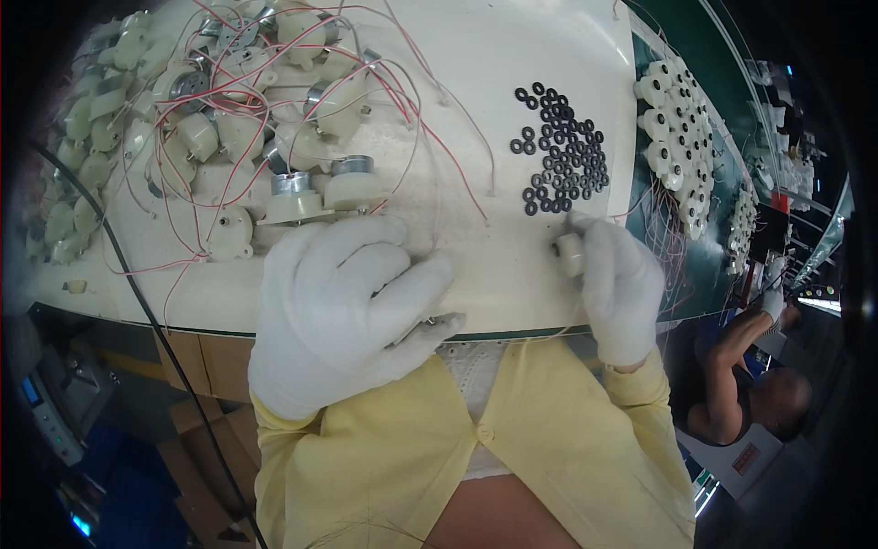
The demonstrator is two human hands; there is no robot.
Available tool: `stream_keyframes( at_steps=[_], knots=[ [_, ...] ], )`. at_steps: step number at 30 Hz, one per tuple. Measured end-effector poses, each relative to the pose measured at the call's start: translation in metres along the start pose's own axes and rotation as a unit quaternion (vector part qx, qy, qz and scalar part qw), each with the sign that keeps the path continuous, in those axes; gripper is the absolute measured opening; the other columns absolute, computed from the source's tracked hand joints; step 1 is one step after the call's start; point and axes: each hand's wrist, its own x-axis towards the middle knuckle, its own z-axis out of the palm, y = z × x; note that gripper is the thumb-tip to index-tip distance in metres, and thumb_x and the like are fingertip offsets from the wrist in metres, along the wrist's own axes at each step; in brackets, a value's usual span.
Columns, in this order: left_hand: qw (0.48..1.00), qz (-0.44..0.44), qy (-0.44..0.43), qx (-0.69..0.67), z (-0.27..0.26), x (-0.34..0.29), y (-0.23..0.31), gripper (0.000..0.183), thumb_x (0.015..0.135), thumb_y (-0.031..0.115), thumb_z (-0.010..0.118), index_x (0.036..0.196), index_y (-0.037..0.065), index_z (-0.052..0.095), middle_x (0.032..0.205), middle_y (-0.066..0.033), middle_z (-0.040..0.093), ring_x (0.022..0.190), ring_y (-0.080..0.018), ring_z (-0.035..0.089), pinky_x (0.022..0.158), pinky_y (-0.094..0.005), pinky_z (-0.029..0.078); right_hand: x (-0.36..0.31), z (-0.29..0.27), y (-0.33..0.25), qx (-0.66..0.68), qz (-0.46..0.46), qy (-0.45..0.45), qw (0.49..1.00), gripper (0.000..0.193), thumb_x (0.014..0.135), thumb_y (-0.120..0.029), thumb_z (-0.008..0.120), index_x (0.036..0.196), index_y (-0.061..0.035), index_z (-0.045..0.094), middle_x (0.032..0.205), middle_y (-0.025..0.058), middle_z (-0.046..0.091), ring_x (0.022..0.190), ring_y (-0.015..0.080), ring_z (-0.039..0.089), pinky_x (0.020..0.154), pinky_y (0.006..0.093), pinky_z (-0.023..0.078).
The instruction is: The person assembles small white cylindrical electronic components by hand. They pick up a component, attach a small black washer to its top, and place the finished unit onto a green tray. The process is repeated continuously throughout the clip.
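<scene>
My left hand, in a white glove, is curled at the table's near edge. A small metallic glint shows between its thumb and fingers, but what it holds is mostly hidden. My right hand, also gloved, pinches a small cream plastic part between thumb and fingers, close above the white tabletop. Just beyond that hand lies a loose group of black rings. Past my left hand stand cream plastic housings with silver motors and red and white wires.
Wired motor units are heaped at the far left. At the right, rows of cream units with black rings sit on a green surface. A black cable crosses the left side. A co-worker is at the right.
</scene>
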Motion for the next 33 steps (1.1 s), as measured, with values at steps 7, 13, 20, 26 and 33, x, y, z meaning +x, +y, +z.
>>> stream_keyframes(
  at_steps=[7,13,20,26,33],
  knots=[
    [0.999,0.029,0.026,0.001,0.001,0.004,-0.003,0.046,0.057,0.032,0.085,0.099,0.018,0.073,0.086,0.0023,0.061,0.096,-0.022,0.065,0.07,-0.0381,0.046,-0.006,-0.016,0.017,0.002,0.106,0.066,0.992,0.01,0.094,-0.014,0.072,0.099,-0.0066,0.077,0.082,0.0093,0.075,0.065,0.024,0.07,0.065,0.0313,0.055],
    [0.999,0.035,0.029,0.019,0.0,0.004,-0.001,0.052,0.054,0.028,0.084,0.103,0.017,0.074,0.084,0.0012,0.057,0.097,-0.0254,0.064,0.073,-0.0417,0.046,-0.005,-0.034,-0.004,-0.125,-0.009,0.005,0.992,0.043,0.081,-0.039,0.084,0.111,-0.0104,0.073,0.083,0.0068,0.07,0.072,0.0264,0.067,0.07,0.0375,0.05],
    [0.999,0.042,0.014,0.007,-0.003,0.003,-0.001,0.055,0.055,0.022,0.082,0.109,0.015,0.073,0.086,-0.0026,0.057,0.098,-0.0295,0.064,0.079,-0.0436,0.046,-0.015,-0.034,0.004,-0.154,-0.043,0.023,0.987,0.039,0.076,-0.024,0.086,0.111,-0.0156,0.07,0.084,0.0012,0.065,0.077,0.0217,0.065,0.073,0.0363,0.048],
    [0.999,0.038,-0.006,-0.001,-0.001,-0.003,-0.001,0.05,0.064,0.014,0.076,0.113,0.008,0.072,0.1,-0.0094,0.064,0.11,-0.0357,0.063,0.094,-0.0479,0.047,-0.033,-0.084,0.046,0.009,0.127,0.172,0.977,0.043,0.083,-0.003,0.081,0.124,-0.0037,0.069,0.091,0.0043,0.068,0.073,0.0087,0.062,0.069,0.0273,0.054],
    [0.999,0.042,0.006,0.004,-0.002,-0.006,0.0,0.044,0.069,0.01,0.075,0.112,0.006,0.072,0.1,-0.0106,0.064,0.109,-0.0364,0.063,0.094,-0.0467,0.047,-0.043,-0.107,0.121,-0.08,0.251,0.2,0.944,0.055,0.089,-0.013,0.079,0.142,-0.0106,0.064,0.101,0.0083,0.073,0.072,0.0096,0.06,0.07,0.0272,0.053]
  ],
)
